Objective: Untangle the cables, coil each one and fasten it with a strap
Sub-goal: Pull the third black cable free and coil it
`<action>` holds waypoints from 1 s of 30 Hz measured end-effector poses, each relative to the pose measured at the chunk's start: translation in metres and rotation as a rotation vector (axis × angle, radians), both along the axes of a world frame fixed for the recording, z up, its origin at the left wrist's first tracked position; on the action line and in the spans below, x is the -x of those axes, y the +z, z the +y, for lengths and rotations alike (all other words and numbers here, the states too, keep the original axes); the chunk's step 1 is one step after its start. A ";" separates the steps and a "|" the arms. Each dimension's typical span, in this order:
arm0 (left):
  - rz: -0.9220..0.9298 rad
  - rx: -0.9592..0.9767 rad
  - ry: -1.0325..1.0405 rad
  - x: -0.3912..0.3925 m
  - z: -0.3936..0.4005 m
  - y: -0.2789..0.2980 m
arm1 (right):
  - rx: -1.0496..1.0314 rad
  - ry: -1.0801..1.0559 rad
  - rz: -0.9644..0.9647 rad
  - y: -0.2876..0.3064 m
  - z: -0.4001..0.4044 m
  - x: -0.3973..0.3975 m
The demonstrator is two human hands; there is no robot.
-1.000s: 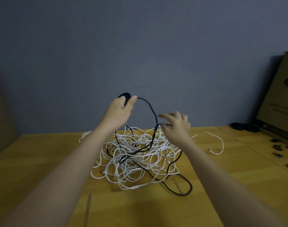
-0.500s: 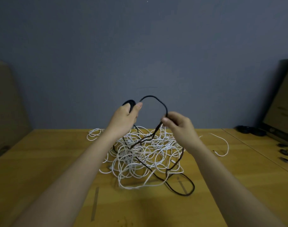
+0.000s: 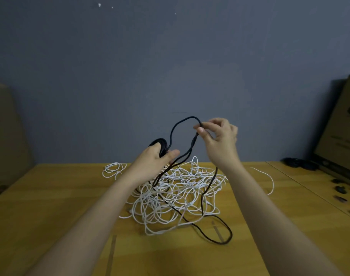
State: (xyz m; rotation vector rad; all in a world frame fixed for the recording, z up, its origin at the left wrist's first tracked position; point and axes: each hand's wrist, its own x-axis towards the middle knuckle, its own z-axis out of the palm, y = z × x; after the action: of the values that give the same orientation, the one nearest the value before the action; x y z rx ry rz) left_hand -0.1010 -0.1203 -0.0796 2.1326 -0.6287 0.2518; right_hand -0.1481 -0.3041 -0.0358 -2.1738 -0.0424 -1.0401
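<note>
A tangled heap of white cable (image 3: 176, 196) lies on the wooden table (image 3: 50, 206), with a black cable (image 3: 216, 230) threaded through it. My left hand (image 3: 156, 158) grips a small coil of the black cable (image 3: 160, 144) above the heap's far side. From the coil the black cable arches up and over to my right hand (image 3: 220, 138), which pinches it between thumb and fingertips, raised well above the heap. Below that pinch the black strand hangs down into the white tangle and ends in a loop on the table near me.
Cardboard boxes stand at the left (image 3: 5, 136) and at the right (image 3: 345, 124). Black coiled cables (image 3: 297, 163) and several small dark straps (image 3: 340, 189) lie on the table's right side. A grey wall rises right behind the table.
My right hand has risen and moved right, lifting the black cable into a taller arch. My left hand with the coil has dropped a little towards the heap.
</note>
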 end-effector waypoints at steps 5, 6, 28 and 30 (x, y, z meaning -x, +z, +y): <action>-0.018 0.144 -0.018 0.002 -0.010 0.002 | -0.164 0.159 0.002 -0.012 0.001 -0.002; -0.029 0.158 -0.005 0.002 -0.013 0.002 | -0.206 0.163 0.010 -0.017 0.001 -0.004; -0.090 0.344 0.277 -0.024 0.003 0.010 | 0.011 0.040 0.249 -0.074 -0.043 -0.009; -0.082 0.426 0.296 -0.024 -0.002 0.012 | -0.033 -0.012 0.249 -0.078 -0.048 -0.015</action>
State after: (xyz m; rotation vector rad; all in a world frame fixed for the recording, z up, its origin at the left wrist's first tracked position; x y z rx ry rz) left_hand -0.0768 -0.1228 -0.0677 1.7990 -0.2687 0.5841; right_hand -0.1329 -0.3519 -0.1137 -2.2596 0.1021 -0.7641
